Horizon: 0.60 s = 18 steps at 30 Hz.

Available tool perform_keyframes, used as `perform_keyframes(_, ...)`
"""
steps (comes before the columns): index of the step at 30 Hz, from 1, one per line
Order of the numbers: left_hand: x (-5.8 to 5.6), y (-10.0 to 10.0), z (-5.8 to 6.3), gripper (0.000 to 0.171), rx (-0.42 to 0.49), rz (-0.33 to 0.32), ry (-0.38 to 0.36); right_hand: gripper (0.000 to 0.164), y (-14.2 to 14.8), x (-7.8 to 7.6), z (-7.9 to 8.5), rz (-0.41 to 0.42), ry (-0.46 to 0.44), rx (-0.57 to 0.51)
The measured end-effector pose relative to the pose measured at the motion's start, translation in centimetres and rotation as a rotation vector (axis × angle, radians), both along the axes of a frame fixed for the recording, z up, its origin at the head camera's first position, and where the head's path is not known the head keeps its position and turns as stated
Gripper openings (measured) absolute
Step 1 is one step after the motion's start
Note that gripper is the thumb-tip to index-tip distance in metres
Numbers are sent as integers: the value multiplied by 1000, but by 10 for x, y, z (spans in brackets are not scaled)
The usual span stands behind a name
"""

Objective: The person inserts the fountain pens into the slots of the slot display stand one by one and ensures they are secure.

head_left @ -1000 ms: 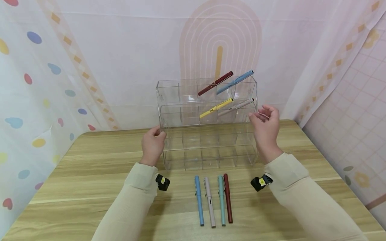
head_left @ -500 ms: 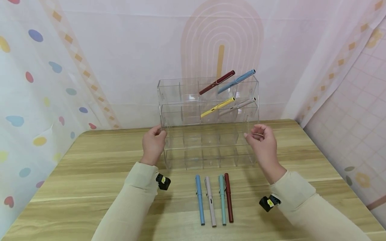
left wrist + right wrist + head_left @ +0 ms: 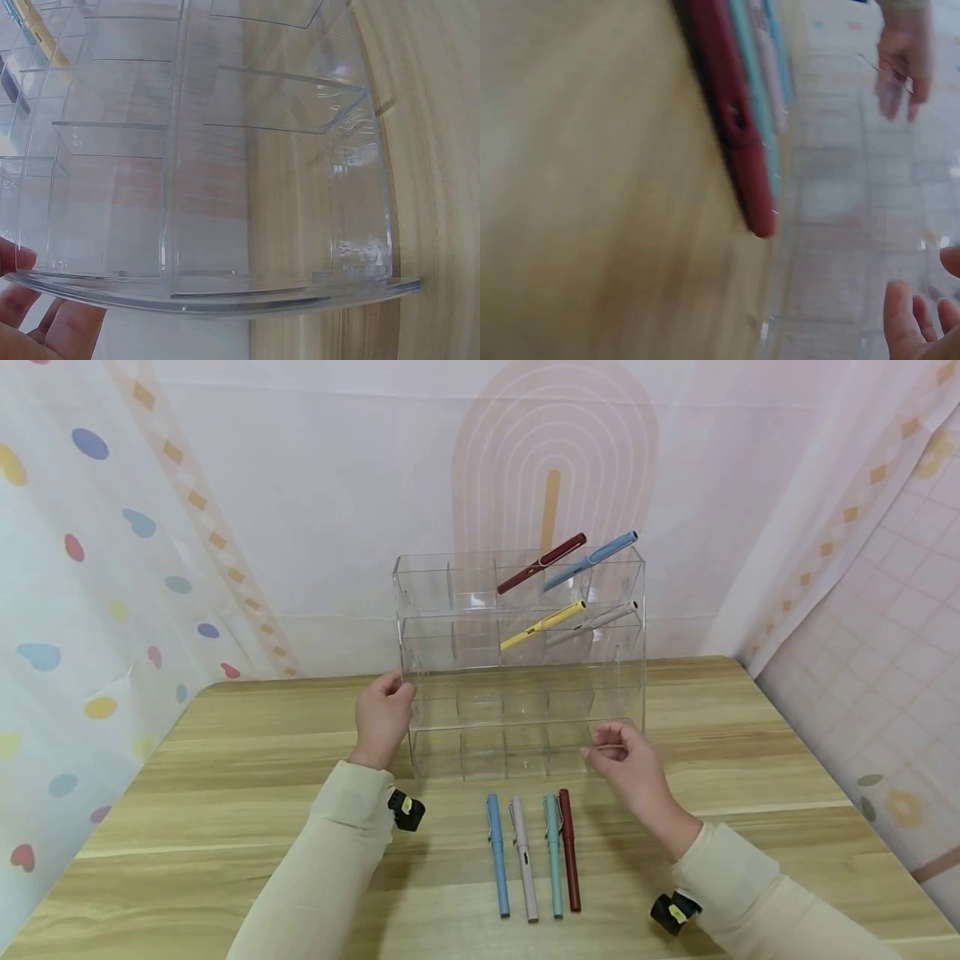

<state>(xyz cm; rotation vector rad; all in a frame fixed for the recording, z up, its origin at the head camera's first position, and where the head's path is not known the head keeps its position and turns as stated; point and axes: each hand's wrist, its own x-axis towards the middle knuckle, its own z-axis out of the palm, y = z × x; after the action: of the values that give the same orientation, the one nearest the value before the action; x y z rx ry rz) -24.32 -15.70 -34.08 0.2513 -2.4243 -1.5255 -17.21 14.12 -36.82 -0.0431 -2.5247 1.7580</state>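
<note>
My left hand [image 3: 382, 718] grips the left side panel of a clear acrylic pen rack [image 3: 450, 670], thumb in front; the left wrist view shows its fingers around the panel's edge. My right hand [image 3: 630, 768] hovers by the rack's lower right front, fingers loosely bent, with nothing between them. Slanting out of the top row are a dark red pen [image 3: 542, 564] and a blue pen [image 3: 592, 560]. Below them lean a yellow pen [image 3: 542, 627] and a grey pen [image 3: 596, 622]. On the table lie a blue pen [image 3: 498, 856], a pale pinkish-grey pen [image 3: 524, 860], a teal pen [image 3: 554, 856] and a dark red pen [image 3: 731, 112].
The wooden table [image 3: 187, 827] extends to both sides of the rack. Behind it hangs a patterned curtain [image 3: 337, 510]. Black wrist cameras [image 3: 406, 811] are strapped at both sleeves.
My right hand has come down along the rack's right side, then inward and toward the table pens. My left hand keeps its grip on the rack; the pens stay where they were.
</note>
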Motion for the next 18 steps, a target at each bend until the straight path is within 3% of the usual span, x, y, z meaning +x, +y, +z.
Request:
perform_keyframes(8,0,1,-1,41,3,0,-7,37,-5,5,-14,79,-46,59)
perform_keyframes(18,1,0,-1,41,31,-7,3,37,-11,9,-26,115,-91,123)
